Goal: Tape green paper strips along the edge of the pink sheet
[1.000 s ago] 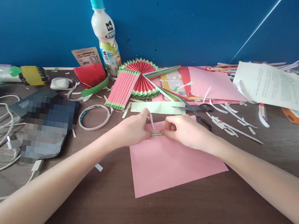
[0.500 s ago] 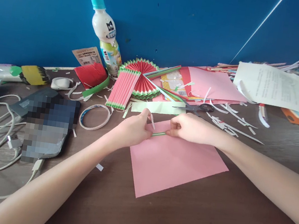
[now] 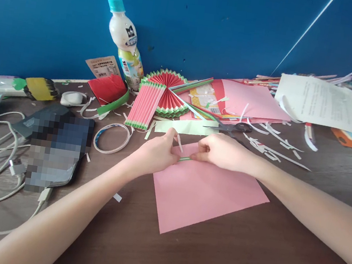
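A pink sheet of paper [image 3: 209, 198] lies tilted on the desk under both hands. Across its upper part runs a narrow green paper strip [image 3: 184, 158], showing only between my fingers. My left hand [image 3: 161, 151] pinches the strip's left end, and a small white strip [image 3: 180, 143] sticks out by its thumb. Fingers curled, my right hand [image 3: 215, 152] holds the green strip's right end against the sheet. The fingertips partly hide the strip's ends.
Scissors [image 3: 229, 127] and a pale green strip [image 3: 183, 126] lie behind the hands, near a folded red-and-green paper fan [image 3: 165, 90]. A tape roll [image 3: 112, 138], phone [image 3: 61, 150] and cables are at left. A bottle [image 3: 126, 45] leans by the blue wall; white scraps [image 3: 269, 148] lie at right.
My right hand has slid slightly left along the green strip, closer to my left hand, so less of the strip shows. My left hand stays put.
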A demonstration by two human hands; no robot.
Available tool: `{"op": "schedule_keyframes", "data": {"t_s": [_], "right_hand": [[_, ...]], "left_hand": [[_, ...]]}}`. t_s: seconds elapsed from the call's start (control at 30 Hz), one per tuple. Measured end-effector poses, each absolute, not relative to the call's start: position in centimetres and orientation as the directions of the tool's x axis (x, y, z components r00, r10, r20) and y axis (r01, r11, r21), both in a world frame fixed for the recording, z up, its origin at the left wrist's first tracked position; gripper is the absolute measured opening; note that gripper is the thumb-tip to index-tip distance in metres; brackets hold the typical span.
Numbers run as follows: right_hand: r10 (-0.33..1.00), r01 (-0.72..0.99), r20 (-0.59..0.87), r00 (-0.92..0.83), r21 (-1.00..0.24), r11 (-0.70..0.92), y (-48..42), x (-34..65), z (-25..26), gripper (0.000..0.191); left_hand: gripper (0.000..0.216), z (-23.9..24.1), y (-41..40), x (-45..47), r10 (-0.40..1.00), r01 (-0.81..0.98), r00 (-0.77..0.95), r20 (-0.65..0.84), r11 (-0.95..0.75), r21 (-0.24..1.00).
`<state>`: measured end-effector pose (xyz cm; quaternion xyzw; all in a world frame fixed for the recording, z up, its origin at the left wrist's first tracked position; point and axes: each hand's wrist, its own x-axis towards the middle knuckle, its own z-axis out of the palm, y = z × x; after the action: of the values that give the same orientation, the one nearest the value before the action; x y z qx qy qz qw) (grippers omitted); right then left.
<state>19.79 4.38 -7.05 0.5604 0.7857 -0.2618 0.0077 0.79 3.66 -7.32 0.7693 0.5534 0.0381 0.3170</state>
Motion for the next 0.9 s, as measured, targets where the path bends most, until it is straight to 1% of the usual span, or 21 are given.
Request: {"op": "schedule_keyframes", "data": {"t_s": [0.07, 0.2, 0.37, 0.73, 0.9], "right_hand": [[0.879, 0.900, -0.313, -0.358, -0.365, 0.237, 4.36, 19.57, -7.27, 0.039], [0.880, 0.912, -0.324, -0.347, -0.334, 0.237, 4.50, 19.61, -7.37, 0.040], [0.886, 0.912, -0.307, -0.348, -0.329, 0.245, 4.49, 19.71, -7.36, 0.042], [0.880, 0.912, -0.326, -0.345, -0.337, 0.233, 4.39, 19.72, -7.13, 0.041], [0.884, 0.907, -0.304, -0.355, -0.340, 0.248, 4.48, 19.70, -7.19, 0.043]], "left_hand": [[0.028, -7.29, 3.69, 0.70, 0.873, 0.826, 0.388, -0.296, -0.187, 0.531], [0.030, -7.13, 3.78, 0.64, 0.868, 0.836, 0.378, -0.322, -0.171, 0.521], [0.031, -7.19, 3.92, 0.59, 0.866, 0.849, 0.367, -0.340, -0.162, 0.502], [0.033, -7.07, 3.90, 0.59, 0.861, 0.853, 0.368, -0.352, -0.163, 0.495], [0.036, -7.13, 3.86, 0.40, 0.859, 0.860, 0.363, -0.362, -0.159, 0.486]]}}
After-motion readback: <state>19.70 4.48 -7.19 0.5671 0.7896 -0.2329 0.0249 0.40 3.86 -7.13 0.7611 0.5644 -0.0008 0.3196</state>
